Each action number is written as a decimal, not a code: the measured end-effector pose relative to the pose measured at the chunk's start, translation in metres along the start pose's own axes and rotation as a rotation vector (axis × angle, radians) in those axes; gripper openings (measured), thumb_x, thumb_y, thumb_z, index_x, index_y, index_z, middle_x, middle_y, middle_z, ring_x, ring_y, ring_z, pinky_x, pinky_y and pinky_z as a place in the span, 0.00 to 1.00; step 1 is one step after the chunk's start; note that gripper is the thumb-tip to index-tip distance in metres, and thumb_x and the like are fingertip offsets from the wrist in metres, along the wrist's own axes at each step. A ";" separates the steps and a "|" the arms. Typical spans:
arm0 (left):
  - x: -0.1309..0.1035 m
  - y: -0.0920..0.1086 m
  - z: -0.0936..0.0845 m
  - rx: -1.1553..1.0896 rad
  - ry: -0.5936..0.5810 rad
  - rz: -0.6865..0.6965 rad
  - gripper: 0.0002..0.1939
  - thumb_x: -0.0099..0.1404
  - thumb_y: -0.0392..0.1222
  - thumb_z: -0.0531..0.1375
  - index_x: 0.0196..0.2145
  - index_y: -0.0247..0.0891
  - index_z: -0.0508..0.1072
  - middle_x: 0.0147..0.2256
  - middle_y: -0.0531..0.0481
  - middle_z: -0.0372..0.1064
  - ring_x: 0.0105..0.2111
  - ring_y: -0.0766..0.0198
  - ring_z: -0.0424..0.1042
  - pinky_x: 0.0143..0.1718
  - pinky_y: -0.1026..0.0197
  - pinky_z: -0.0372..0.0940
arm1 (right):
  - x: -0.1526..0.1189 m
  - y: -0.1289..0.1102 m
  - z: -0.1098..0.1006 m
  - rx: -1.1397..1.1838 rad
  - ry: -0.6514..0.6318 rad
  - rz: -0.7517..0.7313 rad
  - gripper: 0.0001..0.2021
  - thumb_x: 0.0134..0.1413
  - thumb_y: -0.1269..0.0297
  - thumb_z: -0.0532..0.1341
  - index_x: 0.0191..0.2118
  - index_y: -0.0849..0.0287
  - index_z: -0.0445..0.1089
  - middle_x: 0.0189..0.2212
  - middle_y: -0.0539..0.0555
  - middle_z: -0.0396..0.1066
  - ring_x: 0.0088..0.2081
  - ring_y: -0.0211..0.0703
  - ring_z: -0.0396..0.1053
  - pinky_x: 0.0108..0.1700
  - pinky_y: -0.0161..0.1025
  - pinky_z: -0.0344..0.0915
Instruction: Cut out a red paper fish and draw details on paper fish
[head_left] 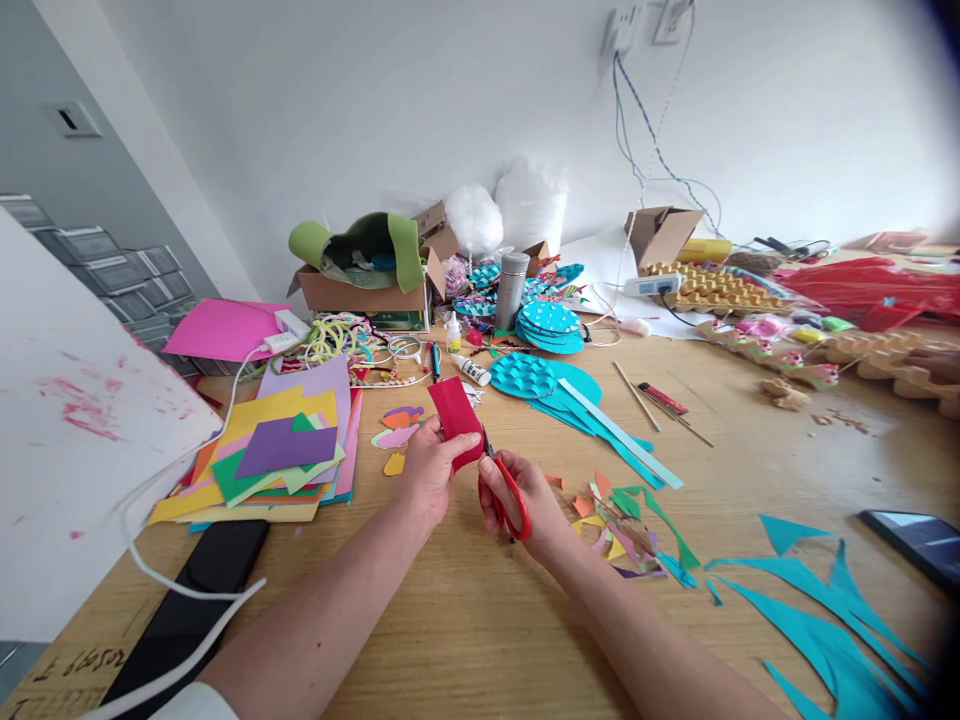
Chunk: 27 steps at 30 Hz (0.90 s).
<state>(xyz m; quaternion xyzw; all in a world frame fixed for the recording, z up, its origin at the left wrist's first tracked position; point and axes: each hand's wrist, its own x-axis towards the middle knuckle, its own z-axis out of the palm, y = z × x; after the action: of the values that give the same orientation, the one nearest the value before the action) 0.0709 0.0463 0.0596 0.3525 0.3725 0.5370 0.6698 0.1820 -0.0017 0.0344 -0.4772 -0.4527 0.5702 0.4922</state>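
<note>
My left hand (pixel 429 470) pinches a red piece of paper (pixel 454 412) between thumb and fingers, above the middle of the wooden table. Close beside it, my right hand (pixel 525 505) is wrapped round the red handles of a pair of scissors (pixel 516 500). The dark blades point up and away, at the right edge of the red paper; whether they are cutting into it I cannot tell. Just left of the paper lie small cut shapes in purple, orange, pink and yellow (pixel 394 464). Scraps of coloured paper (pixel 626 525) lie right of my right hand.
A stack of coloured paper (pixel 289 450) and a black phone (pixel 199 590) with a white cable lie left. Blue paper discs (pixel 577 380), a glue bottle (pixel 472 371) and a grey flask (pixel 511 290) stand or lie behind. Blue offcuts (pixel 810 600) and another phone (pixel 919 545) are at right.
</note>
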 end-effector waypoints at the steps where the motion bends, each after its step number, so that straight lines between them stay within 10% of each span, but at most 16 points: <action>1: 0.000 0.000 0.000 0.002 -0.002 0.002 0.15 0.40 0.35 0.69 0.28 0.36 0.71 0.25 0.53 0.72 0.25 0.67 0.68 0.31 0.64 0.62 | 0.000 0.000 0.000 -0.008 0.001 0.000 0.24 0.46 0.41 0.64 0.24 0.57 0.57 0.12 0.44 0.62 0.11 0.32 0.59 0.14 0.29 0.51; 27: 0.003 -0.001 -0.003 -0.005 0.029 -0.024 0.17 0.39 0.34 0.70 0.29 0.35 0.71 0.26 0.52 0.72 0.25 0.67 0.70 0.32 0.63 0.64 | 0.000 0.000 0.001 -0.035 0.013 0.010 0.25 0.44 0.38 0.63 0.24 0.55 0.56 0.12 0.43 0.61 0.10 0.32 0.58 0.13 0.30 0.51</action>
<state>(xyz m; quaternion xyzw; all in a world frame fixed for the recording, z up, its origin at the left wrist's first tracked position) 0.0691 0.0492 0.0568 0.3383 0.3850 0.5348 0.6718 0.1814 -0.0017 0.0348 -0.4916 -0.4573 0.5615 0.4837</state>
